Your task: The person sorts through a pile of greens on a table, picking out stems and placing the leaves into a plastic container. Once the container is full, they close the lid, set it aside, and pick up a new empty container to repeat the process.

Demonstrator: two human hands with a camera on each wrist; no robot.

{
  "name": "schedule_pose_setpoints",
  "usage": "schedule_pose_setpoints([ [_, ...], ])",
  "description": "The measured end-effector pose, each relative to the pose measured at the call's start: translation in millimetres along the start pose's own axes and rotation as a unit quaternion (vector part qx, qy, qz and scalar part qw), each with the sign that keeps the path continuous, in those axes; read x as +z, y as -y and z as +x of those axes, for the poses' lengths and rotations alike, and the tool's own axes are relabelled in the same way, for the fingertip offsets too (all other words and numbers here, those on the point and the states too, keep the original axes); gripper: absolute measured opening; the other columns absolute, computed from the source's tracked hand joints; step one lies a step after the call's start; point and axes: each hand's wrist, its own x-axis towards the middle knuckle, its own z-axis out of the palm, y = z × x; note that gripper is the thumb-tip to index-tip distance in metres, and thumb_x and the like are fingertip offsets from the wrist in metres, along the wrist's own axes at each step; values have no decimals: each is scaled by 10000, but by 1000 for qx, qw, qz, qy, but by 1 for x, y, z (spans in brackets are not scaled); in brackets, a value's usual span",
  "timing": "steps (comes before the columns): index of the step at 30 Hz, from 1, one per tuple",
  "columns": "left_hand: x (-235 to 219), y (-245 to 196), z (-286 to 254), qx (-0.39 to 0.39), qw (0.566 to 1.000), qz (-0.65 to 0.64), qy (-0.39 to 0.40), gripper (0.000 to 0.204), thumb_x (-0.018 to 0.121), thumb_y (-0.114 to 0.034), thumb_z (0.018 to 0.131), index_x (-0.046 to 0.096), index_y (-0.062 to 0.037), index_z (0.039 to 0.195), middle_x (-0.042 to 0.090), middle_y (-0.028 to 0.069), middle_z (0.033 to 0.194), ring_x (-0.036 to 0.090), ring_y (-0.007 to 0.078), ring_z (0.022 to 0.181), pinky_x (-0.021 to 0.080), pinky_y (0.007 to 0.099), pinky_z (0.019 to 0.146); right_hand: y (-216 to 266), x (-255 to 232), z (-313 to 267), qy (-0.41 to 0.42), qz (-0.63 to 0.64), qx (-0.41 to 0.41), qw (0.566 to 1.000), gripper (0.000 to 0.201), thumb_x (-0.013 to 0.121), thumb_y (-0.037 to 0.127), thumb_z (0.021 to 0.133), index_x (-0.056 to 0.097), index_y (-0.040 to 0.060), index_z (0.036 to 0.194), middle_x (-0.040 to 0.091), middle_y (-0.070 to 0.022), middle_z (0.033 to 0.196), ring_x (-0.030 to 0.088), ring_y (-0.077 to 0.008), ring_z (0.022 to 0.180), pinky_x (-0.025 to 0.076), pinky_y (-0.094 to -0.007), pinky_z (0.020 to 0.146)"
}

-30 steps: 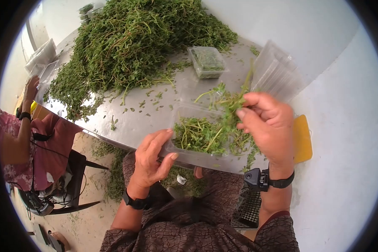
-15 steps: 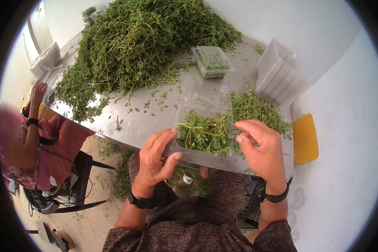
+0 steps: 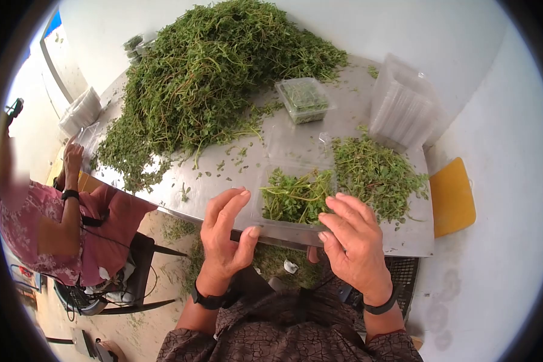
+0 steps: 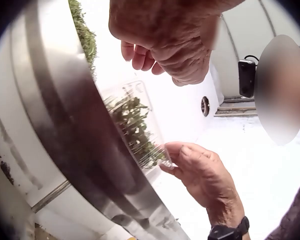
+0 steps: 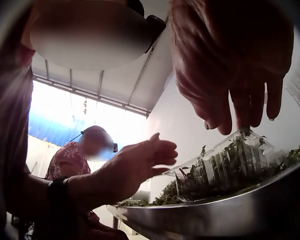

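Note:
An open clear plastic box sits at the table's front edge, its lid folded back toward the pile. Leafy green stems fill its base. My left hand is beside the box's left front corner, fingers loosely extended and thumb apart, with nothing in its grasp. At the opposite side my right hand has its fingers extended, the fingertips right at the box's right rim. In the right wrist view, the fingers of this hand point down over the box end, while the left palm faces it from the other side.
A big heap of greens covers the back of the metal table, with a smaller heap right of the box. A filled closed box and stacked empty boxes stand behind. Another person sits at left.
My right hand let go of the bunch of greens it held over the box, then came to the box's right rim. The left hand's fingers have lifted slightly from the left corner.

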Motion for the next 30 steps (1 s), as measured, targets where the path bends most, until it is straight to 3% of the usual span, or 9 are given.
schedule_pose_setpoints([
  [2,-7,-14,13,32,998,39,36,491,556,-388,930,604,6,1219,569,204,1263,552,356,1153,438,454,980,-1,1,-6,-12,2,1,1000,294,737,19,714,669,-10,999,638,-143,1143,556,-322,1159,451,-450,957],
  [3,-7,-19,21,35,998,41,38,491,556,-388,930,604,6,1219,569,204,1263,552,356,1153,438,454,980,-2,2,-8,-20,3,0,1000,299,735,14,712,665,-10,1002,635,-143,1146,553,-320,1164,450,-452,958],
  [5,-3,-27,36,100,984,68,128,463,616,-321,872,612,8,1198,548,202,1299,520,399,1185,405,490,1001,-3,4,-12,-23,6,1,1000,298,733,10,711,661,-9,1000,630,-141,1151,551,-315,1169,449,-452,962],
  [6,2,-31,38,98,980,74,155,472,593,-319,891,592,18,1222,512,212,1349,488,409,1227,345,528,1060,-3,5,-15,-21,7,0,1000,297,730,6,710,658,-7,998,626,-140,1157,548,-310,1173,447,-453,965],
  [10,20,-40,43,106,957,120,242,498,553,-352,927,557,33,1244,495,229,1355,454,393,1271,276,550,1115,-4,8,-23,-26,18,7,999,297,721,-1,716,650,-2,1004,613,-138,1177,540,-303,1187,447,-450,973],
  [14,32,-40,42,89,948,135,275,486,526,-372,951,569,33,1217,515,236,1333,469,394,1255,299,537,1104,-8,10,-27,-27,40,0,999,312,704,-6,733,637,-4,1038,602,-141,1196,530,-305,1198,451,-436,979],
  [16,34,-42,44,59,939,122,316,547,429,-439,999,598,28,1227,540,232,1335,482,404,1259,317,502,1109,-9,10,-28,-27,41,-2,999,316,698,-7,740,633,-5,1049,599,-143,1201,528,-306,1200,452,-432,983],
  [30,35,-36,45,100,928,113,342,550,417,-452,999,597,25,1206,584,223,1245,527,396,1193,359,506,1069,-18,-9,2,-34,73,15,997,374,608,-2,853,544,-53,1218,643,-186,1107,535,-359,1168,440,-448,967],
])
